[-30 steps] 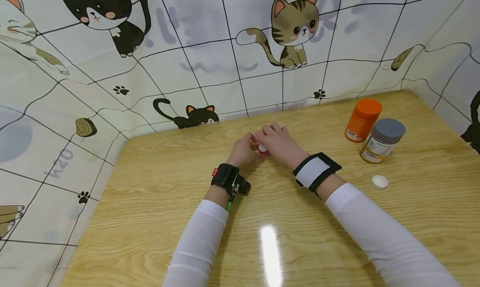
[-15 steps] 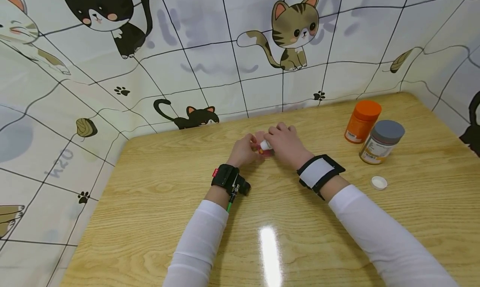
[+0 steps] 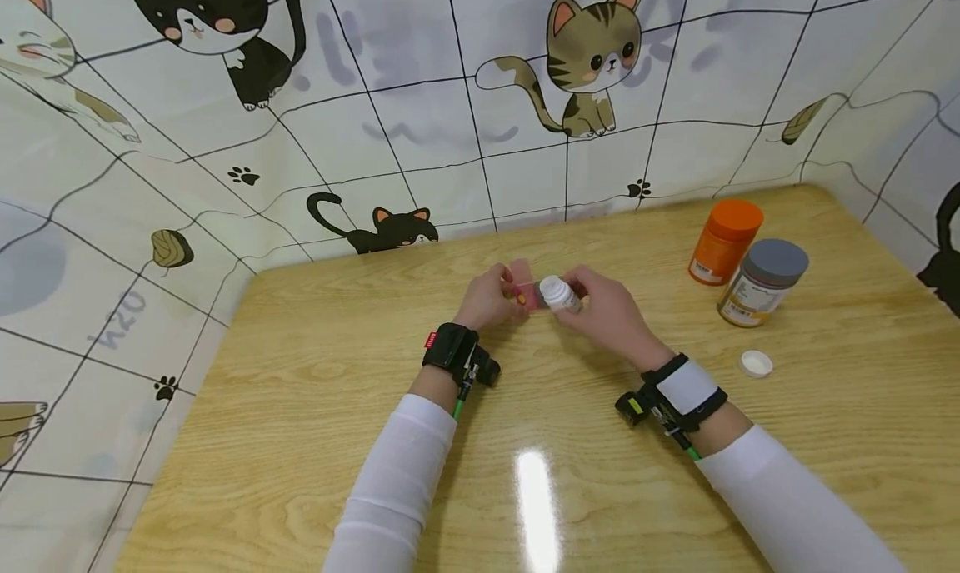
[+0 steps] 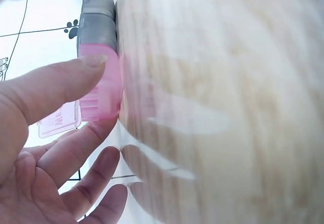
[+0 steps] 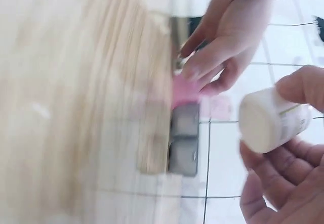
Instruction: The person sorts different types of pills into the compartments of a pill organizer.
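Note:
My left hand [image 3: 487, 300] pinches a pink and grey pill organizer [image 4: 104, 95] that lies on the table, thumb on its pink side and index finger at its end. One clear pink lid [image 4: 59, 119] stands swung open. A small yellow pill [image 3: 521, 300] shows in the pink part. Just right of the organizer, my right hand [image 3: 606, 315] holds a small white pill bottle [image 3: 558, 293] without its cap, fairly upright with the mouth upward. Seen from the right wrist, the smooth base of the bottle [image 5: 258, 124] faces the table side, and its mouth is hidden.
A white cap [image 3: 756, 364] lies on the wooden table [image 3: 315, 373] at the right. Behind it stand an orange bottle [image 3: 724, 241] and a grey-lidded jar [image 3: 763, 282], close together. A cat-print wall covering [image 3: 420, 156] borders the table's back edge.
The right hand has drawn back to the right from over the organizer, and the bottle has turned from tipped to nearly upright. The left hand has stayed in place on the organizer.

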Available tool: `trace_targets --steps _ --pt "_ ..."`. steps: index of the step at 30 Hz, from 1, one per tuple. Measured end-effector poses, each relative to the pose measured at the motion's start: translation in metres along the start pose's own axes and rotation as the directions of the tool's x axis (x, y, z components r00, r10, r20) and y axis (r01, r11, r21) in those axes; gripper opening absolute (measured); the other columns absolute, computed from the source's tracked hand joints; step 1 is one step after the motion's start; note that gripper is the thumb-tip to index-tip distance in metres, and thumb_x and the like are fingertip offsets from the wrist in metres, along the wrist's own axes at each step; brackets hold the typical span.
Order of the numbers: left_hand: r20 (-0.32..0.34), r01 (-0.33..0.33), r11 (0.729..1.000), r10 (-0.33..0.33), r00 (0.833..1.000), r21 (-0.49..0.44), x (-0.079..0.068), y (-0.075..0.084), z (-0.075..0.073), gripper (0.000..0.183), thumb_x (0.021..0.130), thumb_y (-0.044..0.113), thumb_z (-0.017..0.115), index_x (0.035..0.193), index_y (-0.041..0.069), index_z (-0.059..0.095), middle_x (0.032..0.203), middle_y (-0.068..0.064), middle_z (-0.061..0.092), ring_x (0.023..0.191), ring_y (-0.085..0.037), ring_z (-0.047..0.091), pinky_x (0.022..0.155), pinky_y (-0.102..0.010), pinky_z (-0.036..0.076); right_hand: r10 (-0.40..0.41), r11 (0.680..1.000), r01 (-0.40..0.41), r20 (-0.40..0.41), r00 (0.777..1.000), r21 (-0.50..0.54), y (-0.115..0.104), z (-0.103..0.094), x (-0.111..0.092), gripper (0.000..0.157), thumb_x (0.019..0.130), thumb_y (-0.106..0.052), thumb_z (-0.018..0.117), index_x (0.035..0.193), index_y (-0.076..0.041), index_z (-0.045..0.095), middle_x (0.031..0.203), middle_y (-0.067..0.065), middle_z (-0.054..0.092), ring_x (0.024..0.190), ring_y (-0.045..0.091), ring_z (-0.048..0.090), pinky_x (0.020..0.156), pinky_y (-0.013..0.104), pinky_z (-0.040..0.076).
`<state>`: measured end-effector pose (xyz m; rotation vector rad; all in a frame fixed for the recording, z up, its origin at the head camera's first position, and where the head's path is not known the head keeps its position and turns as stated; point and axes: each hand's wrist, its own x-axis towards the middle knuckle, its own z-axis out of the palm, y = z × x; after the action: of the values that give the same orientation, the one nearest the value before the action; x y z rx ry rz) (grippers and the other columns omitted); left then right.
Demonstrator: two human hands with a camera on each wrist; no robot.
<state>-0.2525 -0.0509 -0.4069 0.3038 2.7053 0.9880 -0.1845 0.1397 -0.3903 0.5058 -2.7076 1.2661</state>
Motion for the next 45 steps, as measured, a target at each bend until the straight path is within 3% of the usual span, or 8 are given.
trace_targets --steps 8,16,23,29,33,39,42,45 --pt "-0.005 -0.002 1.0 0.002 1.0 0.029 0.002 0.003 -0.002 0.048 0.07 0.017 0.079 0.104 0.008 0.046 0.101 -0.005 0.064 0.087 -0.017 0.05 0.071 -0.028 0.039 0.047 0.992 -0.059 0.114 0.992 0.109 -0.001 0.005 -0.02 0.032 0.077 -0.003 0.067 0.104 0.002 0.05 0.101 0.019 0.058 0.094 0.028 0.057 0.077 0.042 0.048" --pt "0.003 -0.007 0.999 0.007 1.0 0.037 0.003 0.003 -0.003 0.048 0.071 0.018 0.079 0.104 0.008 0.046 0.103 -0.005 0.063 0.088 -0.018 0.049 0.071 -0.028 0.04 0.034 0.998 -0.04 0.115 0.993 0.051 0.0 0.011 -0.028 0.031 0.076 -0.008 0.071 0.102 -0.002 0.053 0.096 0.013 0.061 0.089 0.025 0.056 0.074 0.042 0.047" --pt "-0.003 0.001 1.0 -0.001 1.0 0.026 0.002 0.003 -0.002 0.048 0.071 0.018 0.079 0.105 0.008 0.046 0.108 -0.007 0.063 0.093 -0.016 0.051 0.074 -0.029 0.041 0.011 1.0 -0.01 0.13 0.991 -0.009 -0.001 0.012 -0.031 0.028 0.073 -0.005 0.069 0.094 -0.003 0.05 0.082 0.007 0.057 0.073 0.019 0.051 0.065 0.036 0.043" --pt "-0.004 0.005 1.0 -0.005 1.0 0.007 0.001 0.003 -0.002 0.049 0.071 0.016 0.079 0.106 0.007 0.046 0.107 -0.008 0.063 0.093 -0.016 0.051 0.075 -0.029 0.042 0.01 0.999 -0.003 0.147 0.989 -0.049 -0.004 0.012 -0.032 0.027 0.073 -0.004 0.069 0.093 -0.001 0.05 0.082 0.008 0.059 0.072 0.019 0.052 0.065 0.037 0.045" --pt "0.017 -0.002 1.0 0.002 1.0 -0.003 -0.001 0.001 -0.004 0.053 0.071 0.015 0.078 0.113 0.006 0.046 0.111 -0.009 0.062 0.1 -0.018 0.051 0.082 -0.031 0.042 0.023 0.998 -0.014 0.164 0.986 -0.056 -0.005 0.013 -0.032 0.027 0.073 -0.004 0.069 0.093 0.0 0.05 0.082 0.009 0.058 0.071 0.019 0.053 0.064 0.037 0.045" --pt "-0.001 0.006 0.998 -0.006 1.0 0.065 -0.017 0.005 -0.016 0.064 0.072 0.014 0.077 0.125 0.004 0.043 0.12 -0.014 0.056 0.108 -0.025 0.048 0.088 -0.037 0.042 0.017 0.998 -0.006 0.166 0.986 -0.064 -0.001 0.016 -0.031 0.028 0.074 -0.005 0.069 0.094 0.0 0.05 0.083 0.01 0.059 0.072 0.02 0.054 0.064 0.038 0.046" --pt "-0.052 -0.032 0.997 0.036 0.998 0.076 -0.034 0.013 -0.021 0.062 0.075 0.016 0.076 0.126 0.003 0.044 0.121 -0.015 0.055 0.108 -0.027 0.048 0.087 -0.038 0.043 0.009 0.997 0.003 0.162 0.987 -0.072 0.001 0.017 -0.032 0.028 0.074 -0.005 0.069 0.094 0.0 0.05 0.083 0.01 0.059 0.073 0.02 0.055 0.064 0.038 0.046" --pt "-0.045 -0.102 0.994 0.103 0.994 0.029 -0.054 0.026 -0.019 0.06 0.077 0.019 0.074 0.127 0.003 0.046 0.122 -0.014 0.055 0.109 -0.026 0.049 0.087 -0.039 0.043 0.002 0.998 0.009 0.162 0.987 -0.067 0.002 0.017 -0.032 0.028 0.074 -0.006 0.07 0.093 0.0 0.05 0.082 0.009 0.06 0.072 0.019 0.055 0.064 0.038 0.047"
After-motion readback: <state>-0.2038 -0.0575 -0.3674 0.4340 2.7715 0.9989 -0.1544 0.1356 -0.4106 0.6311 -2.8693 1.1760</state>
